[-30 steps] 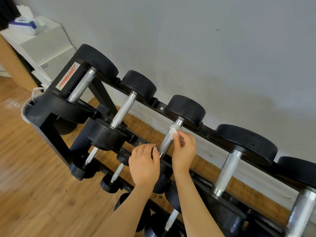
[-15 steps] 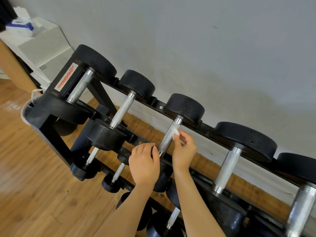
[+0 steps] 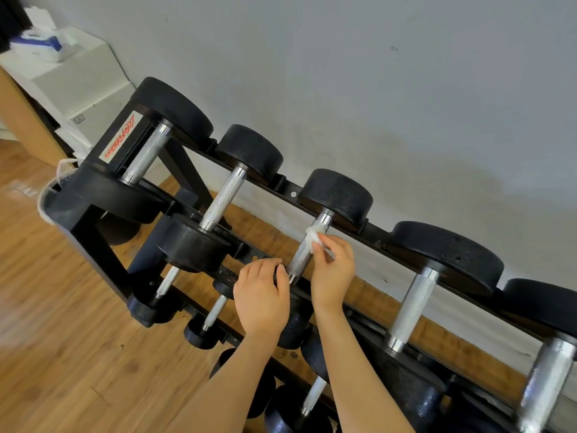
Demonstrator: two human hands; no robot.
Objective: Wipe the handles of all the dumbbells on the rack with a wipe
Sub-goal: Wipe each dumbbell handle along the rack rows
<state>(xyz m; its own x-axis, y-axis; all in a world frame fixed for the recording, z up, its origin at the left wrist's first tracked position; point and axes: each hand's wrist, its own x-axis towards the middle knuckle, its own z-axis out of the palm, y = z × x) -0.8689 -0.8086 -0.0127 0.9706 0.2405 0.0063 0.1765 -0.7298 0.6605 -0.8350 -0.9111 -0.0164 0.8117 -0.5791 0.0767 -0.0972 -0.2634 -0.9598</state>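
Observation:
A black dumbbell rack (image 3: 79, 214) holds several black dumbbells with knurled steel handles on its top tier. My right hand (image 3: 332, 270) pinches a small white wipe (image 3: 313, 237) against the upper part of the third dumbbell's handle (image 3: 301, 257). My left hand (image 3: 260, 295) grips the near black head of that same dumbbell, fingers curled over its edge by the handle's lower end. Neighbouring handles stand bare: the first handle (image 3: 145, 157), the second handle (image 3: 223, 200) and the fourth handle (image 3: 412, 307).
Lower tiers carry smaller dumbbells (image 3: 162, 289) below my arms. A grey wall (image 3: 374, 89) runs close behind the rack. A white cabinet (image 3: 71, 79) with a tissue box (image 3: 40, 46) stands at the far left. Wooden floor (image 3: 46, 354) spreads out to the left.
My right hand has slid the wipe along the third handle, down a little and back up near the far head. My left hand has stayed on the near head.

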